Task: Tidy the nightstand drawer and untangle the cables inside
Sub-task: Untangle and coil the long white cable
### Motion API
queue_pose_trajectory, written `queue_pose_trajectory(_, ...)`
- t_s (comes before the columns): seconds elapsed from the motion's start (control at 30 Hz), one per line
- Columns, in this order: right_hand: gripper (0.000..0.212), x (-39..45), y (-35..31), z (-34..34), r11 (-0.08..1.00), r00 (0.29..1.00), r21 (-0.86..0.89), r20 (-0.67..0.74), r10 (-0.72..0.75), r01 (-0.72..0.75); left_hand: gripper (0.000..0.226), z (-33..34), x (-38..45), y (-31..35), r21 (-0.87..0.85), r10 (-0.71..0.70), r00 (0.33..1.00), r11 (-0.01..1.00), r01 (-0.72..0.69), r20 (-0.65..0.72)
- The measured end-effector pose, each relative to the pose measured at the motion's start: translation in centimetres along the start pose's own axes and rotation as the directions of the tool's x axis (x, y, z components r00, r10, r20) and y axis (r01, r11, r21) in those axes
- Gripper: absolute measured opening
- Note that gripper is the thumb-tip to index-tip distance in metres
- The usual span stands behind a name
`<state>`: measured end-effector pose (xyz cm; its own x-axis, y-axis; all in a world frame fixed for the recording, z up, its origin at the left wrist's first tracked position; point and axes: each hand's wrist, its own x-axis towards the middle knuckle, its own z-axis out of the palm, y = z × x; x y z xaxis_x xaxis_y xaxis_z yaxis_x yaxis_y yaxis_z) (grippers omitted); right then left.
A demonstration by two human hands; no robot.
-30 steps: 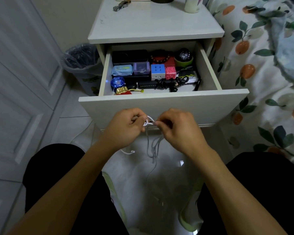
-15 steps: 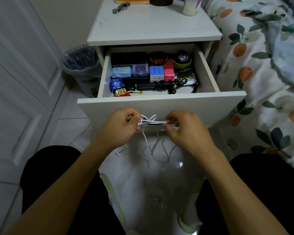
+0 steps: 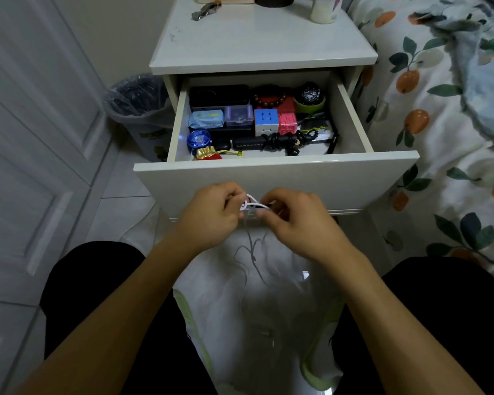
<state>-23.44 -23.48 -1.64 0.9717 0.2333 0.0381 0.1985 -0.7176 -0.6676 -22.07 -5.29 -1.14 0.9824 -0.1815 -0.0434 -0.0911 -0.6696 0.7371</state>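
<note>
A thin white cable (image 3: 250,205) is bunched in small loops between my two hands, just in front of the open drawer's front panel (image 3: 340,181). My left hand (image 3: 211,215) pinches the loops from the left and my right hand (image 3: 300,220) pinches them from the right. Loose strands of the same cable hang down toward the floor between my knees. Inside the drawer a black coiled cable (image 3: 283,139) lies along the front, beside a colour cube (image 3: 265,121), a pink cube (image 3: 287,124) and a blue round toy (image 3: 198,139).
The white nightstand top (image 3: 263,38) carries a cup (image 3: 324,8) and a small metal item. A lined bin (image 3: 139,101) stands left of the nightstand, a white door further left. A bed with flowered bedding (image 3: 451,109) lies on the right.
My hands pulled apart, stretching the white cable, then came back close together around its loops. The view shifted slightly downward.
</note>
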Motion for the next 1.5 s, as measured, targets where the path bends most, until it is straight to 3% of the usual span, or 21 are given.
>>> queue_pose_trajectory(0.1, 0.016, 0.2, -0.4, 0.3, 0.999, 0.996, -0.004, -0.072, -0.045, 0.045, 0.018, 0.2, 0.2, -0.2, 0.034, 0.035, 0.999, 0.999, -0.033, -0.042)
queue_pose_trajectory(0.33, 0.016, -0.2, 0.9, -2.0, 0.988, 0.951, 0.133, -0.290, 0.110, -0.073, 0.018, -0.5, 1.0, -2.2, 0.208, -0.080, 0.976, 0.970, 0.123, -0.202)
queue_pose_trajectory(0.5, 0.015, -0.5, 0.2, -2.2, 0.985, 0.965, 0.158, -0.241, 0.106, -0.069, 0.022, -0.4, 0.9, -2.5, 0.342, -0.097, 0.977, 0.926, 0.159, -0.192)
queue_pose_trajectory(0.63, 0.013, -0.9, -0.3, -2.9, 0.912, 0.914, 0.410, -0.380, 0.140, 0.030, 0.023, -0.3, 1.0, -2.5, 0.420, -0.143, 0.981, 0.888, 0.187, -0.134)
queue_pose_trajectory(0.73, 0.014, -0.8, 0.2, -3.3, 0.939, 0.924, 0.342, -0.344, 0.168, -0.043, 0.022, -0.5, 0.8, -2.2, 0.290, -0.118, 0.987, 0.946, 0.144, -0.105)
queue_pose_trajectory(0.83, 0.011, -0.8, 0.8, -2.7, 0.982, 0.981, 0.033, -0.046, 0.189, -0.188, 0.019, -0.7, 0.6, -1.4, 0.060, -0.082, 0.994, 0.994, 0.086, -0.067)
queue_pose_trajectory(0.9, 0.012, -0.9, 1.0, -1.9, 0.983, 0.982, -0.092, 0.083, 0.169, -0.162, 0.019, -0.8, 0.4, -0.9, -0.039, -0.050, 0.998, 0.998, 0.049, -0.027)
queue_pose_trajectory(1.07, 0.040, -0.5, 0.9, -1.9, 0.999, 0.996, -0.006, -0.081, -0.034, 0.034, 0.018, -1.0, -0.2, -0.1, -0.269, 0.058, 0.990, 0.963, -0.022, 0.125)
queue_pose_trajectory(1.17, 0.056, -0.5, 0.4, -1.7, 0.988, 0.988, 0.026, -0.045, -0.148, 0.150, 0.018, -1.4, -0.4, 0.1, -0.351, 0.108, 0.989, 0.934, -0.066, 0.101)
queue_pose_trajectory(1.27, 0.031, -0.5, 0.0, -1.0, 0.979, 0.977, -0.021, -0.059, -0.204, 0.203, 0.018, -1.5, -0.6, 0.4, -0.368, 0.137, 0.982, 0.926, -0.082, 0.128)
queue_pose_trajectory(1.33, 0.015, -0.3, -0.2, -0.9, 0.986, 0.981, -0.035, -0.096, -0.166, 0.163, 0.015, -1.4, -0.6, 0.5, -0.375, 0.120, 0.986, 0.924, -0.067, 0.119)
queue_pose_trajectory(1.5, 0.015, -0.3, 0.2, -1.0, 0.993, 0.989, 0.089, -0.135, -0.063, 0.075, 0.024, -1.6, -0.6, 0.6, -0.346, 0.094, 0.992, 0.936, -0.058, 0.090)
